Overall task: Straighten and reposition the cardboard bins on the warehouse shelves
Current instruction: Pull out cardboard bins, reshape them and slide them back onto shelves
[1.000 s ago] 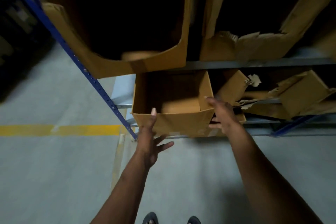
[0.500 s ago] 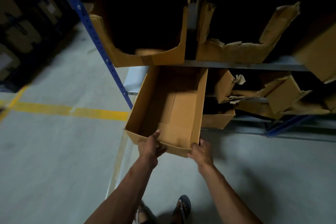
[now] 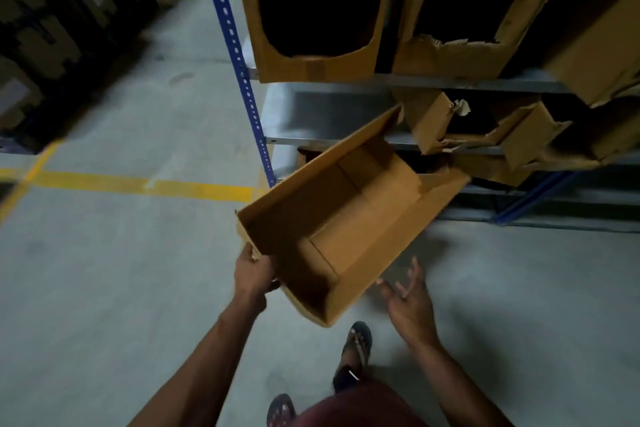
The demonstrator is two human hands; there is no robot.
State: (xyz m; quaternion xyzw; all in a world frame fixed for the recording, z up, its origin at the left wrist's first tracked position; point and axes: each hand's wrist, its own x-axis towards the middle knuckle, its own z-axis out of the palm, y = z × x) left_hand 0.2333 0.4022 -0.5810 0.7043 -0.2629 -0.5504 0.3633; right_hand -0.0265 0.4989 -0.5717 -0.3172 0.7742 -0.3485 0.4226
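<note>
Left hand [image 3: 252, 272] grips near corner of bin [image 3: 349, 218]; right hand [image 3: 410, 302], half a second ago on bin's front edge, now off it, fingers spread, just beside. Bin pulled clear of shelf [image 3: 346, 140], swung diagonal, tilted over floor [image 3: 121, 270]. Torn bins [image 3: 450, 59] remain on rack.

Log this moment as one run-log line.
phase: bin pulled off shelf | left hand: grips open cardboard bin corner | right hand: open, off bin | bin: tilted, empty
</note>
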